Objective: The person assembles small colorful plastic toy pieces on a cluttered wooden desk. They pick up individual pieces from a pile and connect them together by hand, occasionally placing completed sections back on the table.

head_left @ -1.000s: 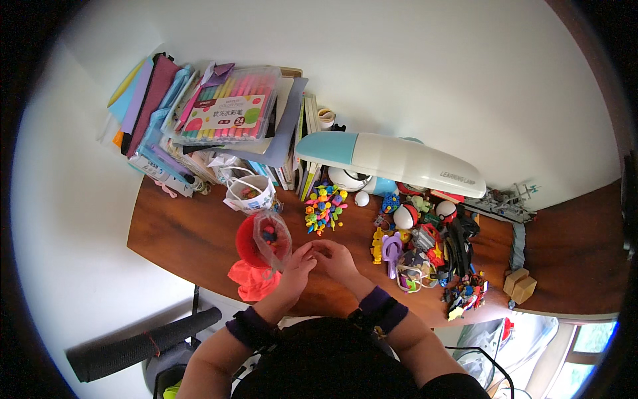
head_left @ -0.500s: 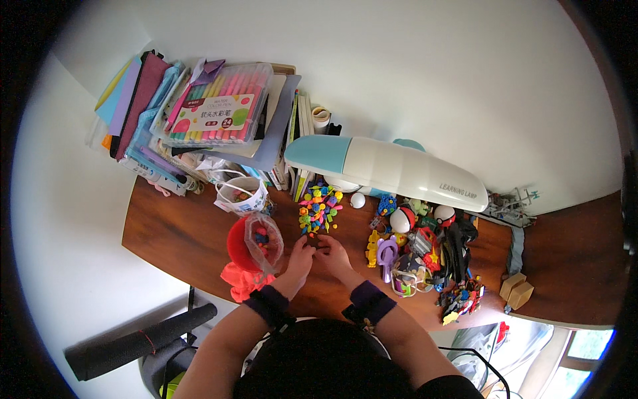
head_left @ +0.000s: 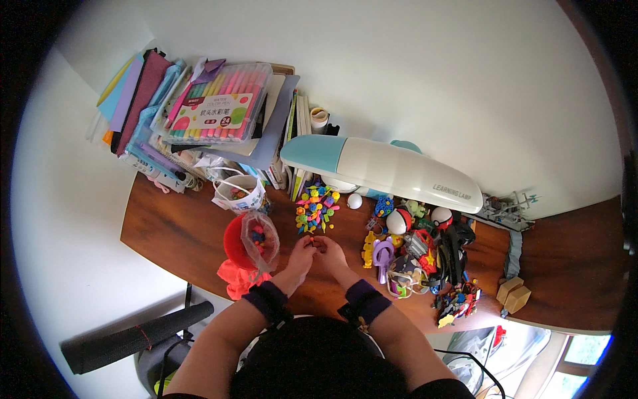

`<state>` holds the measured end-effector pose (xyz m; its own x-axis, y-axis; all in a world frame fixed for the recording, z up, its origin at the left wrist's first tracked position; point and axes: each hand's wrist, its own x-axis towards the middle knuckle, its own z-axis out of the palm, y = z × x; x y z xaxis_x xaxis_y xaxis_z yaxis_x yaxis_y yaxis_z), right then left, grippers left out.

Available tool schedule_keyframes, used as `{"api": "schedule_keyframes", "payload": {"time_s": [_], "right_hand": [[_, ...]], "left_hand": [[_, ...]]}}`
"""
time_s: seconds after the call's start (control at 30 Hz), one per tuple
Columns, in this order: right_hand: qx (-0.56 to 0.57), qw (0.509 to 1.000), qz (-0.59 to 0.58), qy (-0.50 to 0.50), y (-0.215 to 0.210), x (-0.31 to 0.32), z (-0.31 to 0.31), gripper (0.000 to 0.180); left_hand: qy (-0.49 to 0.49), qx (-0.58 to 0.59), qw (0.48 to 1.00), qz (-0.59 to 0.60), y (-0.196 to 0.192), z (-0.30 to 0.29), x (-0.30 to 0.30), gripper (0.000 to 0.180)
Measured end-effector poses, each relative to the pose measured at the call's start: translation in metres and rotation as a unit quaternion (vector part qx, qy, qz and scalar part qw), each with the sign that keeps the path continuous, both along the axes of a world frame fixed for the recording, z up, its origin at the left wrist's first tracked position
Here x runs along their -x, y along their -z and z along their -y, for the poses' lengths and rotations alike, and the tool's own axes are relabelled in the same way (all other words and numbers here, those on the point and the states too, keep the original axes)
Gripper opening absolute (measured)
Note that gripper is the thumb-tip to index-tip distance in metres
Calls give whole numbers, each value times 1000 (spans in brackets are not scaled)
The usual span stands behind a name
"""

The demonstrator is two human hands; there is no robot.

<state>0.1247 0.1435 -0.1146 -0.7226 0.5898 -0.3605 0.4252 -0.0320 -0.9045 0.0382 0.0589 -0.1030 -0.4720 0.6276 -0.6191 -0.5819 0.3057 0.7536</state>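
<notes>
Over the near part of the brown desk, my left hand and my right hand meet at the fingertips. Between them they pinch a small orange-red piece, mostly covered by fingers, so its kind does not show. Just beyond lies a heap of small colourful plastic pieces in yellow, pink, blue and green. Left of my left hand, a red bucket lined with a clear plastic bag contains more coloured pieces. Dark bands wrap both wrists.
A white handled paper bucket stands behind the red one, and coral cloth lies in front. A white-and-teal lamp stretches across the back. Mixed toys crowd the right. A marker case tops stacked books at back left.
My fingertips have drawn closer together, and the orange-red piece now shows between them. The whole view has shifted slightly.
</notes>
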Motion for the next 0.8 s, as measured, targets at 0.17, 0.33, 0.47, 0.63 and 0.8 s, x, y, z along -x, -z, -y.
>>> {"api": "schedule_keyframes", "payload": {"time_s": [0.17,0.33,0.47,0.63,0.8], "right_hand": [[8,1000,-22,18,-22,-17,9,35],[-37,997,-58,35,-55,-17,11,32],[-23,994,-100,23,-92,1,15,30],[1,984,-174,-40,-138,29,36,28],[18,978,-184,-94,-145,46,52,29]], "left_hand": [[14,-11,999,-38,4,11,-13,42],[26,-125,991,-34,-62,18,-16,44],[30,-173,979,-102,-85,37,0,47],[31,-161,981,-104,-149,76,27,49],[-42,-149,987,-53,-159,103,39,47]]}}
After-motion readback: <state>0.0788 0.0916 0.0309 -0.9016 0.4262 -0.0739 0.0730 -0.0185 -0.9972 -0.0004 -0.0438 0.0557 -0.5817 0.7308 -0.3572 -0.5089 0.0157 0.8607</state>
